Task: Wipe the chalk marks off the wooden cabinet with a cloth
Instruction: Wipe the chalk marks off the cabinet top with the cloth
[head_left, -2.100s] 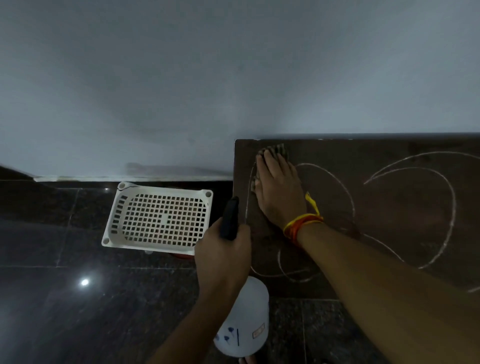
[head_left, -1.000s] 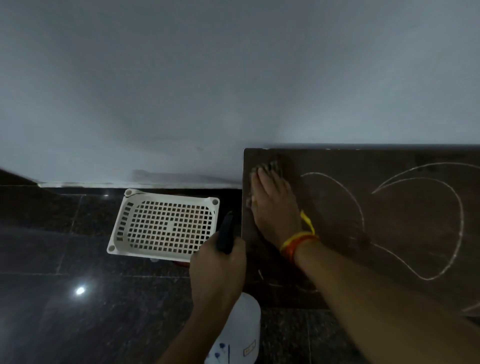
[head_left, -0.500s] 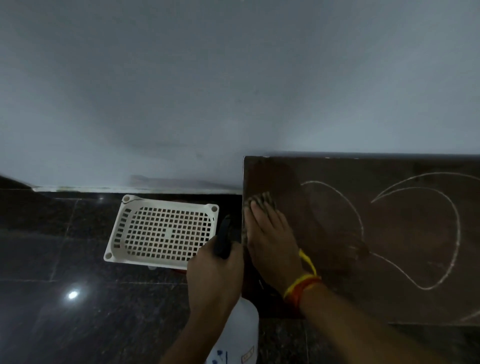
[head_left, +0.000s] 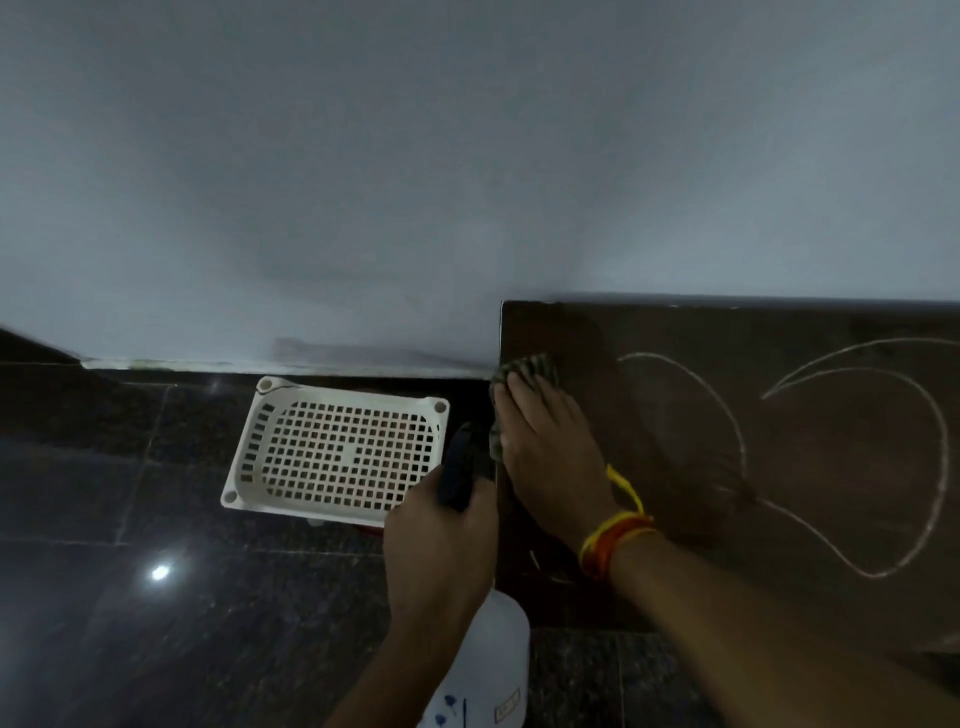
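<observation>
The fingers (head_left: 524, 410) of the right hand (head_left: 550, 457) lie flat and extended, pressing a dark striped cloth (head_left: 524, 370) against the top of the wooden cabinet (head_left: 810, 467). The cloth shows past the fingertips and along the hand's left side, at the cabinet's left edge near its far corner; it is bunched, with its visible length running roughly along that edge, away from the person. The hand itself points toward the wall (head_left: 467, 156). A yellow and orange thread band (head_left: 615, 535) circles the right wrist.

The left hand (head_left: 441, 551) has its fingers curled closed around the dark trigger head (head_left: 460, 470) of a white spray bottle (head_left: 493, 670), held just off the cabinet's left edge. The bottle hangs below the fist, its long axis running toward the person, and the dark head points toward the wall.

White chalk marks (head_left: 883, 457) loop across the cabinet top to the right of the right hand, and a few short strokes sit near the wrist. The wood around the hand is bare of chalk and looks darker.

On the dark polished floor (head_left: 156, 623), left of the cabinet, a white perforated plastic basket (head_left: 337, 452) rests near the wall, its long side parallel to it.
</observation>
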